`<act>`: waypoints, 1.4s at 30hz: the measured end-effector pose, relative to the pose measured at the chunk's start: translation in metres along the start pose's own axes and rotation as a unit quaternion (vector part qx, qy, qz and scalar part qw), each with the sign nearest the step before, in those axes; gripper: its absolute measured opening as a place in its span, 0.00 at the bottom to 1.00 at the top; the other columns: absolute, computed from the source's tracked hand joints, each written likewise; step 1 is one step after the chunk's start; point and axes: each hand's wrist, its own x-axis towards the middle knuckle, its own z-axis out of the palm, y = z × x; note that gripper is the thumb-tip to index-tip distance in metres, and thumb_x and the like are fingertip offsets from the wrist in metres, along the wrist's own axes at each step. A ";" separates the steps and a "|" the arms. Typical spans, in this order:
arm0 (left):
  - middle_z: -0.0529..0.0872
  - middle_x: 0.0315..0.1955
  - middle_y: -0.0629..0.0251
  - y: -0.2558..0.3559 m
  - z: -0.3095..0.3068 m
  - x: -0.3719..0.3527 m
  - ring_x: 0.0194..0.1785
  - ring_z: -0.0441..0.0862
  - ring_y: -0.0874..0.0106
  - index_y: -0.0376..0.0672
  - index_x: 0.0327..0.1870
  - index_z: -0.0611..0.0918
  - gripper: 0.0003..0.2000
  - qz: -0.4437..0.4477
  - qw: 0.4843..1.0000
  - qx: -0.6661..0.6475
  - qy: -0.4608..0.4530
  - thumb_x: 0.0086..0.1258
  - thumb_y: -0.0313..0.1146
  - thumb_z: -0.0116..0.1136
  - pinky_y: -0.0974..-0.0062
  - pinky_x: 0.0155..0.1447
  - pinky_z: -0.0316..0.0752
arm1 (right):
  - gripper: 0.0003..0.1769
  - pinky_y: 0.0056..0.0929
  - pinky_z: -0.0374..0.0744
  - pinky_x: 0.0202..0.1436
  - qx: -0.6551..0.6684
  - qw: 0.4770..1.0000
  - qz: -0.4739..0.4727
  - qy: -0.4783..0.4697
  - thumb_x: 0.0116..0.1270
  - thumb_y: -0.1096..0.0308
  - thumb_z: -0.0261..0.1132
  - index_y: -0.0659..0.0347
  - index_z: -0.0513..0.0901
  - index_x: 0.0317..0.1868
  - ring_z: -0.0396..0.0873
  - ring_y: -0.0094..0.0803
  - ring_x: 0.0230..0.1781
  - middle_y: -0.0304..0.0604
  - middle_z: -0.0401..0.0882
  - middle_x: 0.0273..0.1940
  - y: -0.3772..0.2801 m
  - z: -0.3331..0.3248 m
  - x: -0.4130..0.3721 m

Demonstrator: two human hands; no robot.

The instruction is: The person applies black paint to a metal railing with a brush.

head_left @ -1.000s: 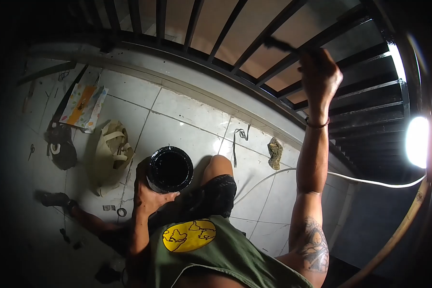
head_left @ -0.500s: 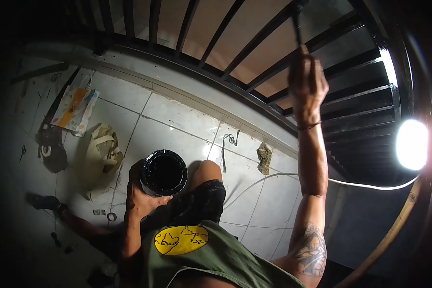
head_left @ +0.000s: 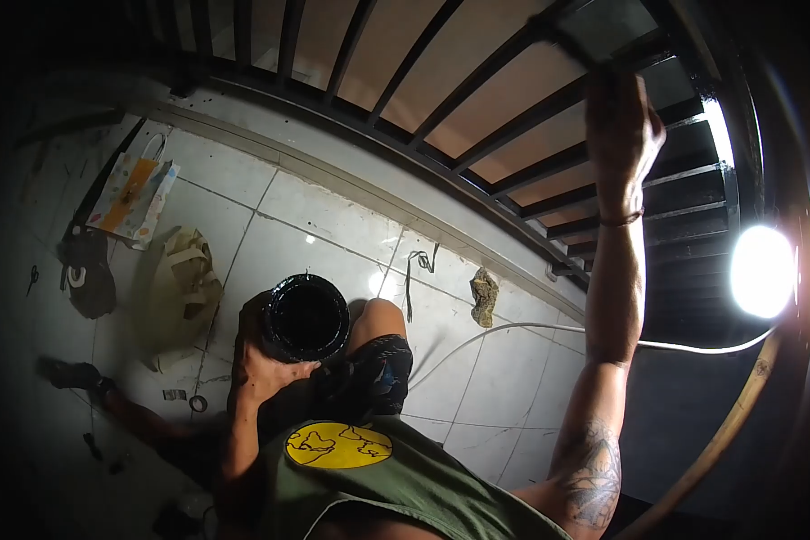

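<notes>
My left hand [head_left: 268, 371] is wrapped around the side of a can of black paint [head_left: 308, 278], held upright in front of my body near my bent knee. The glossy rim and dark inside face up at me. Stretched far forward and right, my right hand [head_left: 625, 130] is closed around a dark paintbrush [head_left: 564, 43]. The brush points up and left across the bars of a black metal railing [head_left: 479, 83]. Shadow and blur hide the bristles against the bars.
A bright lamp [head_left: 763, 272] shines at the right, with a white cable [head_left: 531, 325] crossing the tiles and a bamboo pole [head_left: 733, 427] below. On the floor lie a rag [head_left: 483, 297], a canvas bag [head_left: 182, 301], a paper bag [head_left: 133, 200], a cap [head_left: 90, 279] and a tape roll [head_left: 198, 404].
My right hand has moved right and slightly down, turning the brush from near upright to slanting left. My left hand keeps the paint can in almost the same place.
</notes>
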 end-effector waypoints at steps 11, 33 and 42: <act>0.80 0.48 0.56 0.005 -0.008 0.004 0.52 0.79 0.60 0.37 0.57 0.71 0.44 0.014 0.999 0.029 0.007 0.32 0.34 0.81 0.65 0.57 0.73 | 0.13 0.26 0.77 0.24 -0.079 0.975 -0.137 -0.153 0.57 0.72 0.64 0.60 0.77 0.44 0.76 0.29 0.24 0.39 0.72 0.28 -0.051 0.048 -0.072; 0.78 0.49 0.56 0.006 -0.009 0.000 0.51 0.77 0.61 0.37 0.58 0.68 0.47 0.000 0.999 0.025 0.031 0.30 0.34 0.81 0.66 0.57 0.72 | 0.21 0.19 0.72 0.19 0.084 0.950 0.281 -0.105 0.57 0.52 0.71 0.63 0.80 0.23 0.76 0.20 0.13 0.37 0.77 0.14 0.008 0.044 -0.102; 0.77 0.51 0.56 -0.004 -0.003 -0.003 0.53 0.76 0.61 0.37 0.59 0.67 0.48 -0.036 0.999 -0.004 -0.008 0.30 0.35 0.82 0.65 0.59 0.72 | 0.07 0.18 0.73 0.19 0.079 0.991 0.045 -0.094 0.59 0.62 0.69 0.55 0.87 0.32 0.76 0.18 0.15 0.33 0.80 0.22 0.031 0.031 -0.028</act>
